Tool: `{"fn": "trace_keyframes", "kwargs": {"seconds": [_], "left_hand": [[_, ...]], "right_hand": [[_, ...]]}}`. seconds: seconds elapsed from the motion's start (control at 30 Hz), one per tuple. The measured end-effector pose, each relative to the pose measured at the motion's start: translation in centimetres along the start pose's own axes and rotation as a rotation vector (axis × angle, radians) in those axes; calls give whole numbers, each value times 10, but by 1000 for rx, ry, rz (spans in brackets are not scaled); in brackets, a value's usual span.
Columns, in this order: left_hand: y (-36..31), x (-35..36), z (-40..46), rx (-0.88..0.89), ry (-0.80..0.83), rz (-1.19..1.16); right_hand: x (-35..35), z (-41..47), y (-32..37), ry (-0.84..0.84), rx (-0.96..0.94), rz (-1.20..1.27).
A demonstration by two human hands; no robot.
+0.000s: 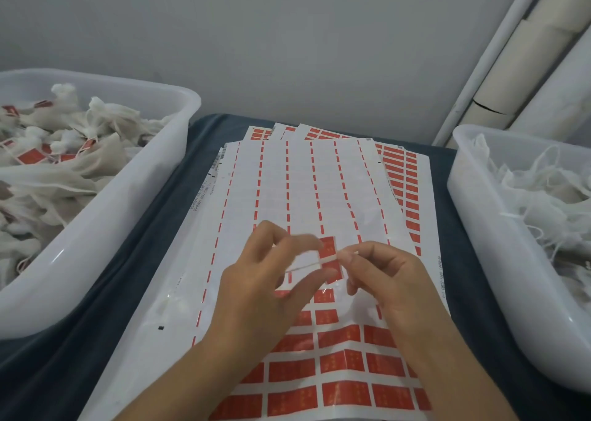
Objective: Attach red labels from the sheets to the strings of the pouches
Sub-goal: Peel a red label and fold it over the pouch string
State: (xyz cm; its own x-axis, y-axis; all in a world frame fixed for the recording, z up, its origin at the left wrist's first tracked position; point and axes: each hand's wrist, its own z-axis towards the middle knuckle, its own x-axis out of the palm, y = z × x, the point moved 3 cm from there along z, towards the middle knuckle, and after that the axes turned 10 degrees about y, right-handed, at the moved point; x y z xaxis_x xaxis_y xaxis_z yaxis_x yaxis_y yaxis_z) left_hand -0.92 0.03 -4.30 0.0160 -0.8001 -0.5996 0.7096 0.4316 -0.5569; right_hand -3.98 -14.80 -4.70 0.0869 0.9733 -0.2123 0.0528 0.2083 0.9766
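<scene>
My two hands met at the lower centre of the frame, above the top label sheet on the desk. My right hand pinched one end of a thin white string between thumb and forefinger. The string ran nearly level, leftward, to my left hand, whose fingers were partly curled around a red label; whether they gripped the string too, I cannot tell. The label sat between both hands, its long axis upright, crossing the string. My left hand was nearer to fold it shut. Tagged pouches filled the left tub; untagged ones lay in the right tub. Small print along the sheet edges was too blurred to read.
</scene>
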Motion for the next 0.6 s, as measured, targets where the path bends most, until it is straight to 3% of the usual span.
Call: {"fn": "trace_keyframes", "kwargs": {"seconds": [0.2,0.33,0.47,0.6], "left_hand": [[2,1,-1,31,-15,10],[4,5,-3,1,33,-38],[8,1,0,-339,50,-427],[11,1,1,-588,8,-857]], "right_hand": [[-1,-4,8,35,-146,-111],[-4,-6,11,-48,-267,-283],[-15,-7,13,-208,-217,34],[8,-7,8,-65,-107,124]]}}
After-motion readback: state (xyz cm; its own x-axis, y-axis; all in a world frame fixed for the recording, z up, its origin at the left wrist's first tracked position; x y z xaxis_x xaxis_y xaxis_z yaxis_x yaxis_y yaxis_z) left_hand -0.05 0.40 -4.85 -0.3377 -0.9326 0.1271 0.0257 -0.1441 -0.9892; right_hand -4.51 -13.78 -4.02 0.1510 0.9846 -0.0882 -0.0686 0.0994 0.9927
